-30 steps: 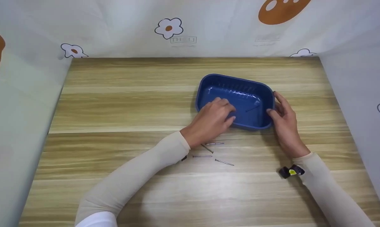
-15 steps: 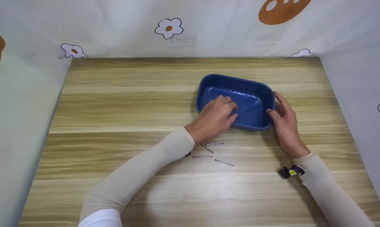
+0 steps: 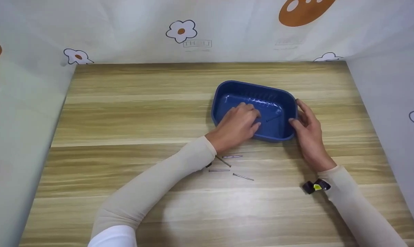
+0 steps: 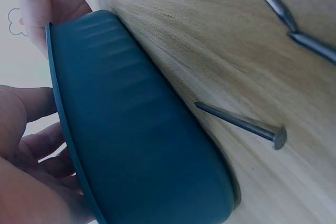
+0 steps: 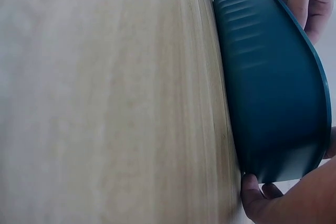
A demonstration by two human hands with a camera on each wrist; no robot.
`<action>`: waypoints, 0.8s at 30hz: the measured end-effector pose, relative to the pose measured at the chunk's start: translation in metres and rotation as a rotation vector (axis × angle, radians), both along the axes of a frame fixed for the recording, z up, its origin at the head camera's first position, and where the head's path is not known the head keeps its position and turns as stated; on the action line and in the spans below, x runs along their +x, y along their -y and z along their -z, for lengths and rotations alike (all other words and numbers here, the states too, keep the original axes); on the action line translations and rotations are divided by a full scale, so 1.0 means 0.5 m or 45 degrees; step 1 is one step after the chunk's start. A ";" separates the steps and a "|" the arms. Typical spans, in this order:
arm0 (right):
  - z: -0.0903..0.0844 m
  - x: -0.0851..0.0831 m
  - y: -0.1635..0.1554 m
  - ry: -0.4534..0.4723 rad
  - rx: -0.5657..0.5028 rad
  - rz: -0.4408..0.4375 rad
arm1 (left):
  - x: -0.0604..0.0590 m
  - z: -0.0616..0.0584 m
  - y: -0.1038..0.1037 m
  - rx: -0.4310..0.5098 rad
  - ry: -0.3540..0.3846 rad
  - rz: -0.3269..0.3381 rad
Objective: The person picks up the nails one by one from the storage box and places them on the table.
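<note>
A blue plastic bin [image 3: 282,132] stands on the table, its long axis slightly slanted. Over its near rim reaches my left hand [image 3: 236,125], fingers bent down inside; the fingertips are hidden, so I cannot tell whether they hold anything. My right hand [image 3: 308,132] grips the bin's right end, thumb over the rim and fingers along the outer wall. Inside the bin, right of the left hand, lies a dark nail [image 3: 273,118]. In the left wrist view, a nail [image 4: 241,123] lies on the table close beside the bin's wall.
In front of the bin several loose nails [image 3: 243,177] lie on the wood-grain table [image 3: 131,103], some partly under the left wrist in the head view. Pale printed curtains [image 3: 131,31] border the table at the back and sides.
My left hand has shifted slightly right and farther into the bin. The right hand keeps its hold, and the bin and nails stay put; the head view has shifted a little.
</note>
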State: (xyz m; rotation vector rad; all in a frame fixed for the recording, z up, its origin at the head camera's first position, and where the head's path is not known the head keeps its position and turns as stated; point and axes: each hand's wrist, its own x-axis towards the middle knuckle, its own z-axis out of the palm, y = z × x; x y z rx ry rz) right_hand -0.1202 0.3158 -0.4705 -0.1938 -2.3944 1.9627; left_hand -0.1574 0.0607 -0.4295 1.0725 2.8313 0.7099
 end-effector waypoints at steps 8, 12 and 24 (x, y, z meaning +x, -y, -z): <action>0.000 0.000 0.004 -0.020 -0.057 0.011 | -0.009 0.004 -0.012 -0.037 -0.006 -0.006; 0.000 0.001 0.006 -0.035 -0.100 0.024 | -0.014 0.007 -0.019 -0.046 -0.012 -0.006; 0.000 -0.001 0.007 -0.036 -0.086 0.046 | -0.026 0.016 -0.039 -0.069 -0.032 0.008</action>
